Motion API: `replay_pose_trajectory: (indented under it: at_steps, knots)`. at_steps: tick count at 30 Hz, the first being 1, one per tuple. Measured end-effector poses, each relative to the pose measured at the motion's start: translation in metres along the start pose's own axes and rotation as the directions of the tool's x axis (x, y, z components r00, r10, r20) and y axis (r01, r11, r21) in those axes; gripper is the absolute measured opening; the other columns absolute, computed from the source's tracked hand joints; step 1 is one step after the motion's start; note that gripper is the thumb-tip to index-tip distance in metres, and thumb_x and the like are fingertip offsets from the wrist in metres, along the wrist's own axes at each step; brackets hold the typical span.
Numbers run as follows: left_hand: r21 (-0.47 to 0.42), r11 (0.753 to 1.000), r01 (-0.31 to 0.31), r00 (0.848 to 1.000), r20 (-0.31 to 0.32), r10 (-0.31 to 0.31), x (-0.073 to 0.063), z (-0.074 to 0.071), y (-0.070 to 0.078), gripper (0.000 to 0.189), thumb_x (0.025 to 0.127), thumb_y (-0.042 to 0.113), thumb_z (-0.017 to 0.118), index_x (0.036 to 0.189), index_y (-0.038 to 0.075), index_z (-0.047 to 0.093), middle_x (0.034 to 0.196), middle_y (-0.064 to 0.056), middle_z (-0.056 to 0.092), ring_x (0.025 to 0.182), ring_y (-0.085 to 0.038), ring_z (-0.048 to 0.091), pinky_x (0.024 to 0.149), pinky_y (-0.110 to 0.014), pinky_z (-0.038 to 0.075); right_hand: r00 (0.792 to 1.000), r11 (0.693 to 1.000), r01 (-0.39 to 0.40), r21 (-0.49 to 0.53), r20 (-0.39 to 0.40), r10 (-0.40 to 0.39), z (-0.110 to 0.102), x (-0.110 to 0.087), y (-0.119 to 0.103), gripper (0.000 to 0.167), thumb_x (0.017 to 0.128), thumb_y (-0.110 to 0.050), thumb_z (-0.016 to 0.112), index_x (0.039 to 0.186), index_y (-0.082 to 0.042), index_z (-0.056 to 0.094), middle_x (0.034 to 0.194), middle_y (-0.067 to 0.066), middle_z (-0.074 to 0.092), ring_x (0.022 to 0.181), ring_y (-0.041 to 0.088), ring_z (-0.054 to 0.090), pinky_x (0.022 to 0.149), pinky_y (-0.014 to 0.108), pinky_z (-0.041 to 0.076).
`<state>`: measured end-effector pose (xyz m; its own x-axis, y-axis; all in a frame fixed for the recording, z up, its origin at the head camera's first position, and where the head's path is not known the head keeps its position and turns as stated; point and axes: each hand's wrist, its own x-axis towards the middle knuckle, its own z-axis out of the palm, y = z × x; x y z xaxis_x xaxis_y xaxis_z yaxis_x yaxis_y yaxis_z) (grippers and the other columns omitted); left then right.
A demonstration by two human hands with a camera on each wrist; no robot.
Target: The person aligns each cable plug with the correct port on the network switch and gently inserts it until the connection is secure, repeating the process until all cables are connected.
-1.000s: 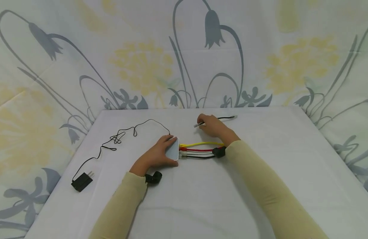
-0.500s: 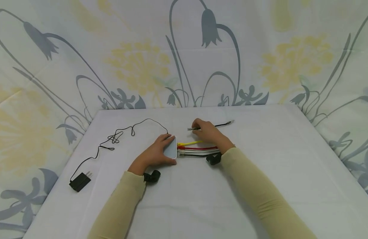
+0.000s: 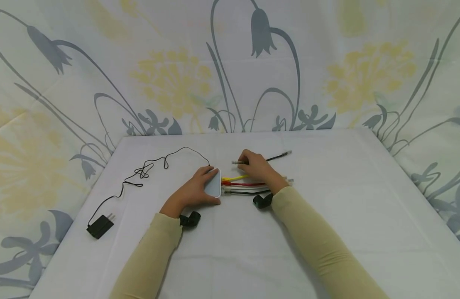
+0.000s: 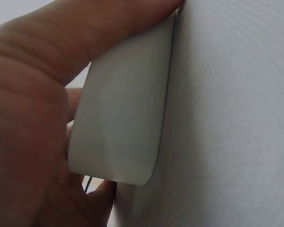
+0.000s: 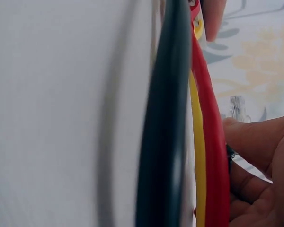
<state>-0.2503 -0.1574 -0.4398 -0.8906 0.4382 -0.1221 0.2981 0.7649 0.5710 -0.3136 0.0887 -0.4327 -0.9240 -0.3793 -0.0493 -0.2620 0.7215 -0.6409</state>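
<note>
My left hand grips a small white network switch lying on the table, thumb along its near edge and fingers over its far side. In the left wrist view the smooth side of the switch stands against the palm. Yellow, red, whitish and black network cables run from its right side, partly hidden under my right wrist. Above them my right hand pinches another short black network cable near its left end. That cable's clear plug sticks out past the thumb in the right wrist view.
A thin black cord leads from the switch's back, loosely tangled, to a black power adapter at the left. A white cloth covers the table. Behind it hangs a flowered curtain.
My right hand has moved left and slightly nearer with the pinched black cable, bringing its left plug closer to the switch. The left hand keeps its hold on the switch.
</note>
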Motion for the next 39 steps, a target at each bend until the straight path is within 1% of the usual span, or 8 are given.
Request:
replay_pose_trajectory:
  at_steps: [6,10,15,22,26,33,39]
  knots:
    - [0.016,1.0,-0.006,1.0,0.0,0.006,0.0,0.0,-0.001,0.102,0.071,0.045,0.084,0.154,0.021,0.029,0.16,-0.006,0.019,0.148,-0.029,0.019,0.115,-0.047,0.03,0.999,0.999,-0.02,0.029,-0.033,0.021,0.005,-0.002,0.0,0.021,0.096,-0.028,0.06,0.111,-0.013,0.059,0.117,0.008,0.064,0.111,0.026,0.06,0.095,0.043,0.047]
    - [0.019,1.0,-0.015,1.0,0.0,0.015,0.0,-0.001,0.0,0.102,0.072,0.044,0.083,0.154,0.019,0.029,0.16,-0.008,0.018,0.148,-0.03,0.018,0.115,-0.048,0.029,0.999,0.999,-0.016,0.047,-0.051,0.018,0.007,-0.004,0.001,0.019,0.095,-0.028,0.061,0.109,-0.014,0.061,0.114,0.007,0.065,0.108,0.025,0.06,0.094,0.043,0.047]
    - [0.022,1.0,-0.017,1.0,0.006,0.017,0.0,-0.002,0.001,0.102,0.072,0.044,0.083,0.154,0.019,0.029,0.161,-0.007,0.018,0.149,-0.029,0.017,0.115,-0.047,0.029,0.998,0.999,-0.012,0.052,-0.057,0.015,0.007,-0.005,0.001,0.018,0.093,-0.028,0.063,0.106,-0.015,0.063,0.112,0.005,0.066,0.106,0.024,0.06,0.094,0.042,0.046]
    - [0.021,1.0,-0.012,1.0,0.008,0.012,0.0,-0.002,0.0,0.101,0.072,0.044,0.083,0.154,0.019,0.029,0.161,-0.007,0.019,0.149,-0.029,0.017,0.115,-0.048,0.028,0.998,0.998,0.006,0.057,-0.064,-0.003,0.011,-0.006,0.0,0.012,0.091,-0.027,0.068,0.098,-0.017,0.067,0.105,0.003,0.068,0.097,0.022,0.06,0.09,0.04,0.048]
    - [0.018,1.0,-0.015,1.0,0.005,0.015,-0.001,-0.001,-0.001,0.102,0.071,0.044,0.083,0.154,0.019,0.029,0.16,-0.007,0.019,0.149,-0.029,0.017,0.115,-0.048,0.029,0.998,0.998,0.011,0.056,-0.058,-0.008,0.014,-0.007,-0.003,0.01,0.09,-0.027,0.068,0.096,-0.018,0.068,0.103,0.002,0.067,0.095,0.02,0.06,0.089,0.039,0.048]
    - [0.026,1.0,-0.018,1.0,-0.001,0.018,0.0,0.0,-0.003,0.102,0.071,0.045,0.083,0.154,0.019,0.029,0.16,-0.007,0.019,0.149,-0.029,0.017,0.115,-0.047,0.029,0.999,0.998,0.03,0.054,-0.041,-0.028,0.017,-0.009,-0.008,0.013,0.091,-0.026,0.068,0.101,-0.017,0.071,0.106,0.002,0.066,0.098,0.02,0.06,0.092,0.039,0.048]
    - [0.019,1.0,-0.022,1.0,-0.007,0.022,0.001,0.0,-0.005,0.102,0.071,0.045,0.084,0.154,0.019,0.029,0.16,-0.007,0.019,0.149,-0.029,0.018,0.115,-0.047,0.029,0.998,0.998,0.043,0.035,-0.045,-0.041,0.019,-0.009,-0.008,0.017,0.092,-0.024,0.067,0.105,-0.015,0.071,0.109,0.003,0.067,0.102,0.021,0.061,0.095,0.039,0.048]
